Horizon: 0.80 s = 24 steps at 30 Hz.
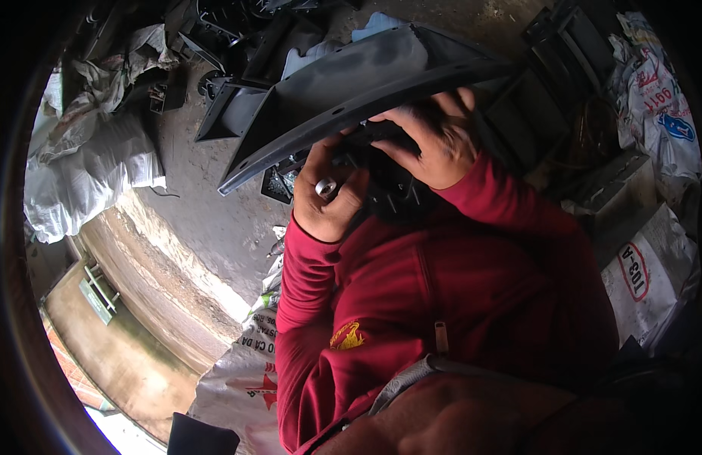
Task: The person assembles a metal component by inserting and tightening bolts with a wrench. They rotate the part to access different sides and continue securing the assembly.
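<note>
A dull dark-grey panel (358, 76), hollow like a trough, paler inside, its long curved near rim dotted with small holes, sits tilted just beyond the person's chest. At its near side, the left hand (326, 193) curls, silvery metal at its fingers; the right hand (434, 140) has thumb and forefinger slightly parted. What either grips, I cannot tell. Farther left lies whitish sacking (101, 167).

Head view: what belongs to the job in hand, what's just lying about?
Job:
dark panel
left hand and right hand, at its edge
tray, probably

Apparently lying about:
plastic bag, left
white sack, upper right
</note>
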{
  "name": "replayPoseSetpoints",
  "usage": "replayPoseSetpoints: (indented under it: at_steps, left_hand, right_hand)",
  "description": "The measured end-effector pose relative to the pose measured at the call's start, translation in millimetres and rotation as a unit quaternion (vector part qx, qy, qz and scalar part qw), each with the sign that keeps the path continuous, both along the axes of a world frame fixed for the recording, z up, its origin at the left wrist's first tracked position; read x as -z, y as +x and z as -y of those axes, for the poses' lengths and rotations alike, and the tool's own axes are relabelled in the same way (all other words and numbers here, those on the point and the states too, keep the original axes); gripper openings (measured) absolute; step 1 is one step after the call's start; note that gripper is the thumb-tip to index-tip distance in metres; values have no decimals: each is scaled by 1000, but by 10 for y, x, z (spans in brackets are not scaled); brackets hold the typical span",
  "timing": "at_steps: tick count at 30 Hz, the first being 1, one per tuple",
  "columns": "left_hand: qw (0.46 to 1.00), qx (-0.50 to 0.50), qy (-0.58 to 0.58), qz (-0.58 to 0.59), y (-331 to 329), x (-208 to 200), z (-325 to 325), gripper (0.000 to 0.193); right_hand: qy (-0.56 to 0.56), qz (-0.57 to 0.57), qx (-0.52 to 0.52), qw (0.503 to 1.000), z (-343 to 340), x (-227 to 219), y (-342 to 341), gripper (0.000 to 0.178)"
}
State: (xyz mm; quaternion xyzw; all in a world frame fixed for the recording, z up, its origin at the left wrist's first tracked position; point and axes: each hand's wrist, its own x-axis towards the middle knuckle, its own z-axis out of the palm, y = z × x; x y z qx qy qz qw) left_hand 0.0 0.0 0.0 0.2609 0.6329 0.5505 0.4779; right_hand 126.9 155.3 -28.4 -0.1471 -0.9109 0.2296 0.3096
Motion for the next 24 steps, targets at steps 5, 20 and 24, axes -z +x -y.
replayPoseSetpoints:
  at_steps: [5, 20, 24]
  left_hand:
    - [1000, 15, 6, 9, -24, -28, 21, 54]
    - [999, -18, 37, -22, 32, 1, -48, 51]
    - [998, 17, 43, -48, -16, 45, -20, 52]
  right_hand:
    - [14, -2, 3, 1000, 5, -15, -11, 44]
    - [42, 4, 1, 999, 1, 10, -16, 46]
    - [49, -7, -6, 999, -35, 56, -30, 43]
